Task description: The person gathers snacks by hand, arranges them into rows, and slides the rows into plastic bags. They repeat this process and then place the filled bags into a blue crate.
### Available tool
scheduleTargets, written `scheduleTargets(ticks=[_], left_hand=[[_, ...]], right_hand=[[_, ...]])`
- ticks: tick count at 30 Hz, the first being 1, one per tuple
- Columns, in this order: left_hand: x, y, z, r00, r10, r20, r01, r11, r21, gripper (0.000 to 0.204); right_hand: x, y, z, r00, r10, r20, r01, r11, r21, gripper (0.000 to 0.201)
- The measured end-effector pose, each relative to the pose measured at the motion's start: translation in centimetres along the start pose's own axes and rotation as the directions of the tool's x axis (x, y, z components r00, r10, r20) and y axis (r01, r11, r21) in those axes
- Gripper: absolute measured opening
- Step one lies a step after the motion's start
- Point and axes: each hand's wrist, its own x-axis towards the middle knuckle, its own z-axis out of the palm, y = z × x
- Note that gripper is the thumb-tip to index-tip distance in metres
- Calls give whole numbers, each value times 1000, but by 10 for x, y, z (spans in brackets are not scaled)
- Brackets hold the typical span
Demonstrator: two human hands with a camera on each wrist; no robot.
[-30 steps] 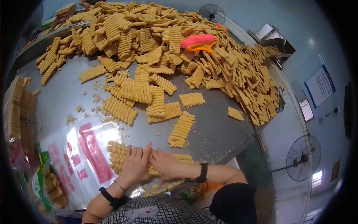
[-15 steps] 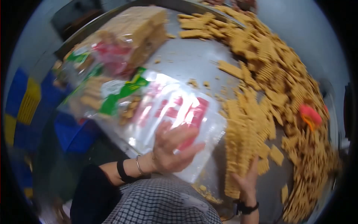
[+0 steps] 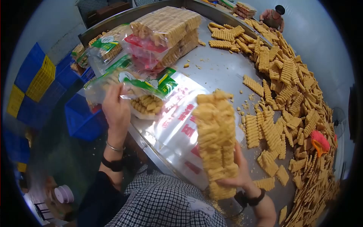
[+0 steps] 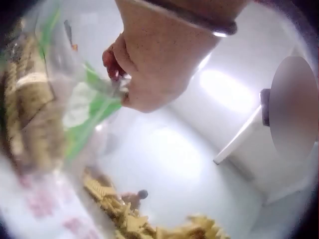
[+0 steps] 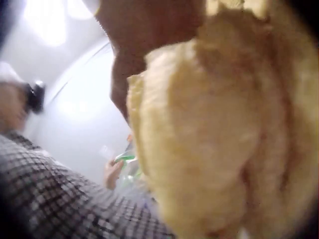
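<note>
Two hands busy, one thing each. Right hand (image 3: 236, 176) cups the bottom of a stack of ridged biscuits (image 3: 216, 142) and holds it lifted off the worktop (image 3: 223, 72); fingers curl round the lower end, and the right wrist view is filled by the stack. Long axis runs near upright, leaning a bit away from the body.

Left hand (image 3: 116, 109) pinches the edge of a clear plastic bag (image 3: 124, 85) with green print, fingers curled on the film; the left wrist view confirms the pinch. The bag lies left of the stack, at the worktop's near-left edge, well apart from it. The left hand is the nearer one to the bag; whether its mouth is open I cannot tell. It already has some biscuits inside.

Between them, flat on the worktop, lies an unfilled bag with red print (image 3: 181, 121), just below the raised stack.

Containers: sealed packs of biscuits (image 3: 166, 28) piled at the far left. Blue crates (image 3: 81, 117) sit beside the worktop; contents cannot be told. Loose biscuits (image 3: 291, 83) are heaped along the right side, with a pink-and-orange brush (image 3: 319, 142) on the heap.
</note>
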Motion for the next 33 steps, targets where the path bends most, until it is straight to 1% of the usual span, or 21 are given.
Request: scheduleTargets(ticks=[1, 2, 3, 4, 5, 7, 9, 10, 11, 13, 15, 16, 18, 19, 22, 24, 25, 27, 28, 29, 33], left_hand=[[14, 2, -3, 988, 36, -148, -52, 993, -110, 17], [27, 10, -5, 987, 36, -154, -53, 993, -107, 17], [39, 23, -7, 974, -202, -101, 147, 907, -394, 19], [48, 28, -8, 914, -406, 17, 325, 703, -633, 23], [55, 18, -6, 913, -407, 11, 322, 704, -633, 23], [66, 0, -1, 897, -241, 370, 438, 583, -684, 28], [66, -3, 0, 847, -268, 459, 524, 565, -637, 32], [64, -2, -5, 815, -214, 538, 511, 703, -494, 33], [61, 0, -11, 766, -175, 618, 461, 820, -339, 36], [51, 3, -13, 737, -132, 663, 450, 828, -334, 37], [33, -1, -6, 897, 57, 438, -18, 996, -93, 23], [25, 15, -7, 894, 77, 441, -98, 995, 25, 19], [7, 31, 4, 884, 190, 428, -202, 979, -17, 18], [-1, 40, 11, 872, 282, 399, -291, 956, -40, 19], [-12, 94, 16, 778, 470, 417, -420, 882, -211, 18], [-22, 123, 18, 663, 608, 437, -478, 793, -377, 14], [-28, 135, 19, 601, 677, 425, -505, 734, -454, 13], [-37, 167, 13, 533, 767, 357, -577, 638, -509, 14], [-41, 178, 11, 479, 813, 332, -609, 580, -541, 15], [-43, 190, 10, 485, 811, 326, -608, 581, -541, 15], [-58, 223, 21, 366, 919, 150, -610, 358, -707, 16]], right_hand=[[16, -7, 6, 993, 1, 115, -8, 998, 60, 125], [31, -14, 14, 973, -6, 229, -21, 993, 118, 126], [46, -20, 22, 972, -11, 235, -16, 993, 116, 126], [59, -25, 31, 927, -65, 370, 23, 993, 116, 126], [68, -29, 40, 862, -115, 494, 63, 991, 122, 125], [78, -24, 54, 827, -119, 550, 53, 989, 135, 125], [86, -20, 61, 801, -114, 588, 36, 989, 142, 124], [91, -20, 62, 816, -42, 576, 8, 998, 60, 124], [95, -19, 61, 828, 32, 559, -26, 1000, -18, 124], [104, -2, 60, 921, 45, 386, 24, 985, -171, 122], [106, -6, 66, 964, 189, 186, -87, 888, -451, 118], [105, -8, 71, 967, 196, 163, -104, 887, -450, 118], [105, -12, 83, 971, -68, 231, 212, 693, -689, 112], [106, -18, 88, 979, -60, 194, 181, 692, -698, 112], [109, -22, 93, 986, 16, 168, 88, 799, -595, 96], [113, 8, 85, 968, -218, 122, 232, 966, -116, 77], [110, 30, 80, 986, -106, 129, 99, 993, 63, 58], [92, 42, 66, 997, 16, 75, -34, 967, 252, 57], [80, 45, 57, 998, 52, 29, -58, 952, 299, 57], [69, 48, 48, 997, 76, -12, -68, 945, 319, 56], [30, 50, 10, 968, 120, -222, -40, 941, 335, 54]])
